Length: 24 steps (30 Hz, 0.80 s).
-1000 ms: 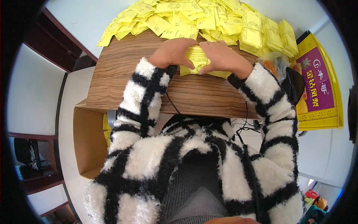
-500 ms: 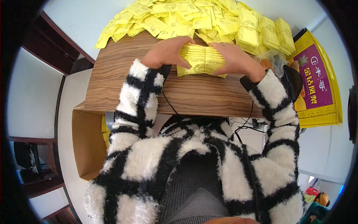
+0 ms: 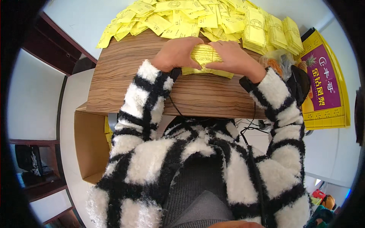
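Observation:
On the striped wooden table [image 3: 125,76] lies a stack of yellow paper packets [image 3: 207,55], their edges packed tightly together. My left hand [image 3: 178,54] wraps round its left side, thumb along the near edge. From the right, my right hand [image 3: 236,59] grips the stack, with its fingers over the top and its thumb near the left one. Both hands hide the ends of the stack. Part of the lowest packets sticks out toward me beneath the hands.
Behind the hands spreads a heap of loose yellow packets [image 3: 159,23]. Several banded bundles [image 3: 254,28] stand at the far right. Beside them sit a clear plastic bag [image 3: 279,62] and a yellow crate [image 3: 327,121]. A cardboard box [image 3: 89,144] is at the lower left; a black cable [image 3: 175,106] crosses the table.
My hands have closed in toward the middle of the stack, the left moving right and the right moving left. Less of the stack shows; the band across its middle is no longer plain.

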### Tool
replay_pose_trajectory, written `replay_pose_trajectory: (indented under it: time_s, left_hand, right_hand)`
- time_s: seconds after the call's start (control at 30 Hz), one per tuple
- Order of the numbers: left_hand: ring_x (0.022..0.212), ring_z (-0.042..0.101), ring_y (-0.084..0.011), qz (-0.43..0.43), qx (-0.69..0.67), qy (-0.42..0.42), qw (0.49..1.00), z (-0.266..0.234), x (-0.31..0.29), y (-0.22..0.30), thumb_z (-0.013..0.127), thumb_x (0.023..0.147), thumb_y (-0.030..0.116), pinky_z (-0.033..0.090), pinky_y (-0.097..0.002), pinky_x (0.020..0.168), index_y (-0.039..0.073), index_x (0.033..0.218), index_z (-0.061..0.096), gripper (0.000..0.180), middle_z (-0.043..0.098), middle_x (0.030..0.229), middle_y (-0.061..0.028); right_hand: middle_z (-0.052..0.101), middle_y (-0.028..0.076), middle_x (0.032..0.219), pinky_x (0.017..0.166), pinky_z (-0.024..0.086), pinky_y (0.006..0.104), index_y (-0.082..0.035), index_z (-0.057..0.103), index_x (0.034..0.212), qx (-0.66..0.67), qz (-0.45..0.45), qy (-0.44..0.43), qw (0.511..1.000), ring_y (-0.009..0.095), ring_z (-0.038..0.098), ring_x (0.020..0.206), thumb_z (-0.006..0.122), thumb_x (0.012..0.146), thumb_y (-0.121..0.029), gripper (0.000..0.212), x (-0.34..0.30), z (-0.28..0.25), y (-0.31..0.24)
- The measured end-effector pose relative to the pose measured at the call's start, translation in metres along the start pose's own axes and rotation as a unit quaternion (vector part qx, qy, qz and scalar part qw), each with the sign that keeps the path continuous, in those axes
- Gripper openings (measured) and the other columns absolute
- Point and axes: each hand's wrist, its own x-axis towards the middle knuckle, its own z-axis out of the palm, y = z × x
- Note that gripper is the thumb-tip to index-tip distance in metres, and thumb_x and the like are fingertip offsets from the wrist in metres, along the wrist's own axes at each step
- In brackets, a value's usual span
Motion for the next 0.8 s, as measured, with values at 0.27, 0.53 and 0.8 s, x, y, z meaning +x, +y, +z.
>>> replay_pose_trajectory:
  time_s: [0.27, 0.53, 0.8]
  left_hand:
    - [0.108, 0.063, -0.0330, -0.016, 0.004, -0.024, 1.000, 0.000, 0.001, 0.001, 0.087, 0.066, 0.036, 0.050, -0.0398, 0.091, 0.010, 0.129, 0.056, 0.075, 0.066, 0.118, -0.0138]
    - [0.107, 0.064, -0.0293, -0.046, -0.083, -0.054, 0.994, 0.000, -0.003, -0.025, 0.090, 0.065, 0.024, 0.050, -0.0377, 0.090, 0.012, 0.137, 0.048, 0.084, 0.065, 0.118, -0.0159]
    - [0.103, 0.064, -0.0288, -0.060, -0.116, -0.069, 0.989, -0.005, -0.001, -0.013, 0.090, 0.066, 0.020, 0.051, -0.0371, 0.085, 0.012, 0.139, 0.045, 0.086, 0.065, 0.117, -0.0172]
  right_hand:
    - [0.059, 0.022, 0.125, 0.102, 0.037, 0.0435, 0.000, 0.046, 0.139, 0.008, 0.002, -0.002, 1.000, 0.037, 0.054, 0.118, 0.071, 0.081, -0.051, 0.081, -0.012, -0.001, 0.009]
    - [0.062, 0.018, 0.123, 0.103, 0.035, 0.0474, -0.003, 0.043, 0.142, -0.014, 0.011, 0.009, 1.000, 0.034, 0.057, 0.117, 0.082, 0.065, -0.051, 0.099, -0.008, -0.002, 0.006]
    - [0.064, 0.020, 0.115, 0.091, 0.048, 0.0425, -0.004, 0.043, 0.141, 0.023, 0.016, -0.062, 0.998, 0.037, 0.062, 0.105, 0.084, 0.062, -0.036, 0.095, 0.004, -0.010, -0.004]
